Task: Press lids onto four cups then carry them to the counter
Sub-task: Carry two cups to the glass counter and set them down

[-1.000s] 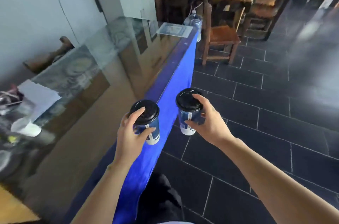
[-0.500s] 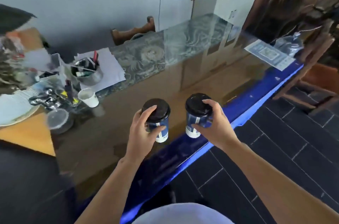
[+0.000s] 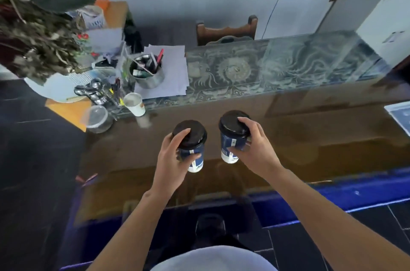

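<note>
Cups: two lidded, left cup [image 3: 192, 155] gripped by left hand [image 3: 172, 161] fingers, right cup [image 3: 231, 142] by right hand [image 3: 255, 148], both over the glass table [image 3: 310, 137]. Carry step; next, lower both upright, then release.

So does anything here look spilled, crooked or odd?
Nothing looks spilled. Both lidded cups are held over the glass counter: the left hand holds its cup tilted, the right hand holds its cup nearly upright.
</note>
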Action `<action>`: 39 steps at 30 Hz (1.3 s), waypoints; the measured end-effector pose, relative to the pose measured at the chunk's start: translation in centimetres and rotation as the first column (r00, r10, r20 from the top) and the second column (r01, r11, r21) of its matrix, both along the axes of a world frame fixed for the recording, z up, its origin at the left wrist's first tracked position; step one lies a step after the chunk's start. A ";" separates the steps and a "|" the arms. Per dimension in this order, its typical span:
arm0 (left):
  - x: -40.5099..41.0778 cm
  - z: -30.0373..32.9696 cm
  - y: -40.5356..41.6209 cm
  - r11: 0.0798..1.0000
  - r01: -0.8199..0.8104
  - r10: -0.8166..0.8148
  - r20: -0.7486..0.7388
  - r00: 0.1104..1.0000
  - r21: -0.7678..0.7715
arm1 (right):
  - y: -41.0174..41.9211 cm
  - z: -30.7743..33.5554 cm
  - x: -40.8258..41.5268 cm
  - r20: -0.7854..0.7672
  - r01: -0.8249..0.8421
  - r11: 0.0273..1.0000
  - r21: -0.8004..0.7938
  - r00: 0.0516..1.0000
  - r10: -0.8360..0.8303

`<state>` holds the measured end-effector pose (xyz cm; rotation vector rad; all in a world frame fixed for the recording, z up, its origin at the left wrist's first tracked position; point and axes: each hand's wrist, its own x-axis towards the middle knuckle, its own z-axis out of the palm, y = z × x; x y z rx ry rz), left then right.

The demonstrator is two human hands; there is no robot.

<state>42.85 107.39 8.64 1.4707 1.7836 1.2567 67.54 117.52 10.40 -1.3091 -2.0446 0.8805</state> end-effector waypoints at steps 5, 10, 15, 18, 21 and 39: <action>1.2 -0.2 1.6 0.997 -0.076 0.075 -0.031 0.997 -0.033 | 3.8 -0.7 0.0 0.011 -0.059 0.998 0.017 0.998 0.059; 0.8 -0.6 3.2 0.991 -0.109 0.104 -0.059 0.993 -0.080 | 6.6 -2.3 -0.5 0.015 -0.087 0.996 -0.009 0.996 0.087; -0.1 -1.5 5.5 0.985 -0.125 0.117 -0.079 0.990 -0.115 | 9.1 -3.6 -1.8 0.014 -0.143 0.990 0.003 0.990 0.143; -0.8 -2.1 7.1 0.982 -0.132 0.122 -0.074 0.990 -0.135 | 10.4 -4.2 -2.7 0.015 -0.139 0.990 -0.008 0.990 0.139; -1.6 -2.7 8.5 0.983 -0.117 0.106 -0.083 0.991 -0.140 | 11.4 -4.7 -3.4 0.002 -0.150 0.989 -0.020 0.989 0.150; -2.1 -7.0 6.0 0.980 -0.148 0.117 -0.221 0.968 -0.130 | 8.2 -8.6 -2.8 0.049 -0.072 0.996 -0.051 0.996 0.074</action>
